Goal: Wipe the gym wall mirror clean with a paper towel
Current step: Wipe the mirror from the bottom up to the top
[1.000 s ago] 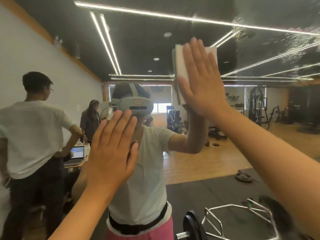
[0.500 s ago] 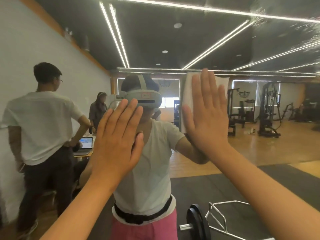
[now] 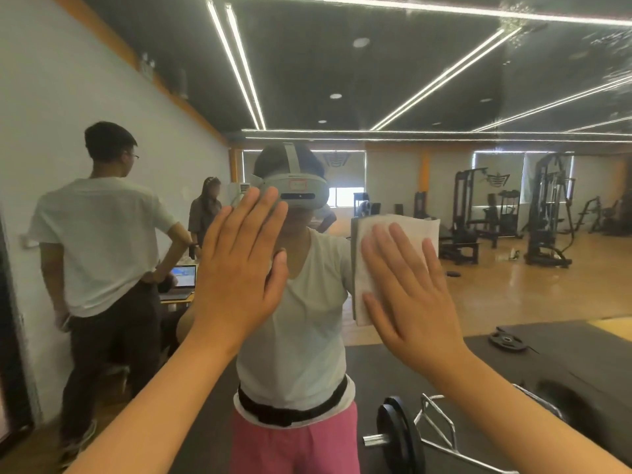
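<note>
On the glass straight ahead of me, the wall mirror (image 3: 444, 80) fills the whole view, so nearly everything I see is a reflection. My right hand (image 3: 410, 302) lies spread and flat on the paper towel (image 3: 422, 225), fingers straight and slightly fanned, pressing it against the mirror rather than curling round it. The towel is a folded white rectangle at about shoulder height of my reflection; my palm hides its lower right part, and only its top edge and left strip show past my fingers. My left hand (image 3: 239, 268) is also open, fingers straight and together, palm toward the glass beside the towel and holding nothing; it covers its own reflection, so I cannot see the contact itself. It also hides part of my mirrored face below the grey headset (image 3: 301, 191). Both my forearms run off the bottom edge. Speckled smears show in the mirror's upper right (image 3: 513, 25), blurring the reflected ceiling lights. To the left stands a person in a white T-shirt (image 3: 99, 241), turned away, feet cut off by the frame; a second person (image 3: 205, 213) behind is blurred. A laptop (image 3: 183, 277) is half hidden by my left wrist. Low down, a barbell plate (image 3: 396, 436) is partly covered by my right arm. Gym machines (image 3: 547, 213) stand far back.
</note>
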